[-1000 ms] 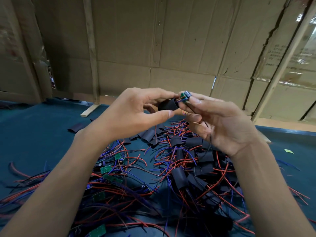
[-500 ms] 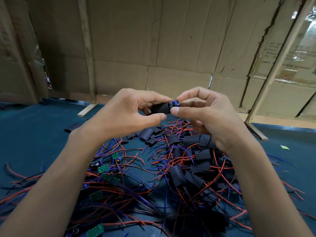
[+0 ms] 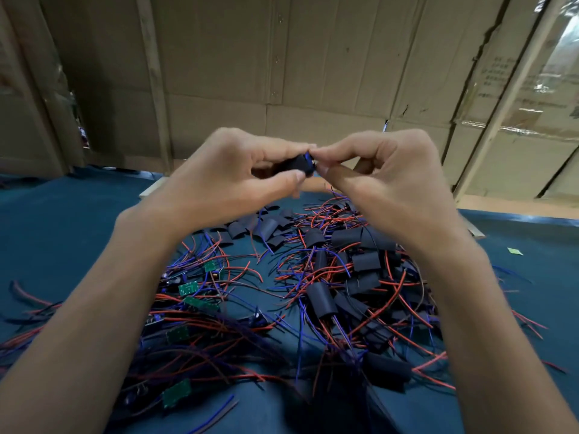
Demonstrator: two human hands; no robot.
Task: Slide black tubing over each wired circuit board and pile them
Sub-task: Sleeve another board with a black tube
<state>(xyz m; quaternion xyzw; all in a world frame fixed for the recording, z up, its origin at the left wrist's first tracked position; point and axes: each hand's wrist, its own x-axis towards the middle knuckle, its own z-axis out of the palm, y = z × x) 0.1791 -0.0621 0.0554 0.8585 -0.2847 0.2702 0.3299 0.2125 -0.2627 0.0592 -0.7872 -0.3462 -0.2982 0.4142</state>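
My left hand (image 3: 225, 177) pinches a short piece of black tubing (image 3: 294, 164) between thumb and fingers, held up above the table. My right hand (image 3: 385, 180) pinches the end of a circuit board (image 3: 309, 159) at the tube's right mouth; only a small blue tip shows, the rest sits inside the tube. Below on the right lies a pile of sleeved boards (image 3: 354, 289) with red and blue wires. Bare green circuit boards (image 3: 188, 288) with wires lie on the left. Loose empty tubes (image 3: 266, 228) lie further back.
A teal cloth covers the table (image 3: 62, 220). Cardboard walls (image 3: 313, 73) and wooden battens close off the back. A small green scrap (image 3: 514, 251) lies at the right. A wooden strip (image 3: 153, 186) lies at the back left edge.
The green and blue board stuck out of the tube a second ago; it has gone almost fully into the tubing. Both hands have drawn together.
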